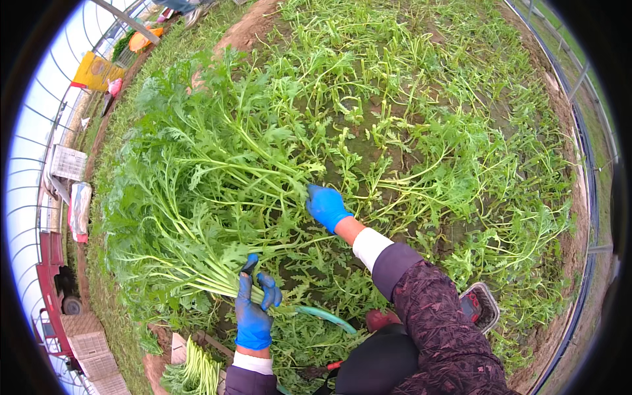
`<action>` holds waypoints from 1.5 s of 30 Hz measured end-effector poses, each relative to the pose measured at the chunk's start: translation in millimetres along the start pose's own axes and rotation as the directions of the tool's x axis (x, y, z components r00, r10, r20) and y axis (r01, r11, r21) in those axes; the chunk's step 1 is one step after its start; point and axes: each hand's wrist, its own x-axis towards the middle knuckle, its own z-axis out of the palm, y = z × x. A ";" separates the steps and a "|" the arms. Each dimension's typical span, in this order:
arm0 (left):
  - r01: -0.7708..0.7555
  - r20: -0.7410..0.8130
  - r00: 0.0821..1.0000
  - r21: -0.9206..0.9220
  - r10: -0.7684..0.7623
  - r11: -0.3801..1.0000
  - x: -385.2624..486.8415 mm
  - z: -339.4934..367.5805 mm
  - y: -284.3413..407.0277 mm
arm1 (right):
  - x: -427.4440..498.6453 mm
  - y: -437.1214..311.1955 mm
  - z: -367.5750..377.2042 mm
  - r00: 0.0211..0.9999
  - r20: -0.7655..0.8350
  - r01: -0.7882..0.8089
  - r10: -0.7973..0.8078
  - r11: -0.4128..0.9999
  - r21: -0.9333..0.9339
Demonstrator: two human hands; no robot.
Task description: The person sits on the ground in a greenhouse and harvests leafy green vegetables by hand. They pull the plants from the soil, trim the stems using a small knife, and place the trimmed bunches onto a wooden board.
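My left hand [254, 308], in a blue glove, holds the stem ends of a bunch of leafy greens [212, 276] at lower centre, its leaves fanning to the left. My right hand [327, 206], gloved in blue too, is closed around the stems of more jagged-leaved greens [252, 168] near the middle of the view; its fingertips are partly hidden by leaves. Tall green plants [148, 163] stand thick on the left. Below and right of my left hand, a curved green band [328, 318] lies among the leaves. A pile of greens with aligned stems [200, 368] lies at the bottom left.
Cut stalks and flattened plants [395, 113] cover the bed ahead and right. A plastic basket [486, 308] sits by my right sleeve. A red boot [380, 320] shows below. Crates [94, 355], a red machine [49, 291] and a yellow sack [94, 71] line the left; a person's shoe [192, 17] is at top.
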 end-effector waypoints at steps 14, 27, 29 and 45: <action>0.065 0.023 0.998 0.030 -0.066 0.997 -6.4 -7.7 -10.8 | 59.6 12.0 7.8 0.953 0.290 0.038 -0.092 0.982 0.184; 0.100 -0.047 0.994 0.038 -0.098 0.994 -7.1 -19.9 -10.7 | 39.2 -5.3 -33.5 0.993 0.098 -0.078 0.073 0.996 0.049; 0.107 -0.048 0.993 0.041 -0.105 0.993 -6.7 -21.2 -12.6 | 34.9 -7.8 -50.6 0.989 0.129 -0.111 0.076 0.952 0.286; 0.012 -0.060 0.998 0.039 -0.009 0.999 -16.1 -36.5 0.5 | 11.0 -9.1 27.1 0.997 0.049 0.061 -0.067 0.991 0.121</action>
